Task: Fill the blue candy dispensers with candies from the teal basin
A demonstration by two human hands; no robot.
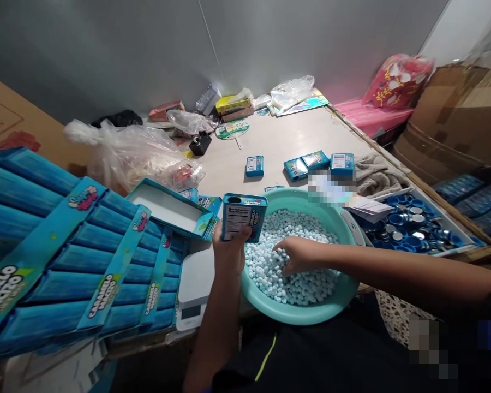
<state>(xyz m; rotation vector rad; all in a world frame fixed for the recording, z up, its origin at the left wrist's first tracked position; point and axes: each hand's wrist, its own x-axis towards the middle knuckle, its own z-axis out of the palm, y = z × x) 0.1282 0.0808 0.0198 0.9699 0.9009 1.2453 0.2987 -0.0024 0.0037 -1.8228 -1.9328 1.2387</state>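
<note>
My left hand (230,248) is wrapped round a blue candy box (238,218), upright at the left rim of the basin, with a dark round hole in its top. My right hand (297,255) reaches into the turquoise basin (303,315), its fingers curled into the small pale candies (311,286) that fill it. Some candies show between thumb and fingers; the fingertips are partly buried. Left of my left forearm lies a white kitchen scale (196,278) with a small display. An open blue carton (167,207) sits beyond it.
Stacked packs of blue boxes (106,262) crowd the left. Behind the basin stand a single blue box (254,166) and several others (306,165). A tray of blue caps (413,226) and a grey cloth (374,174) lie right. Plastic bags (135,158) line the back left.
</note>
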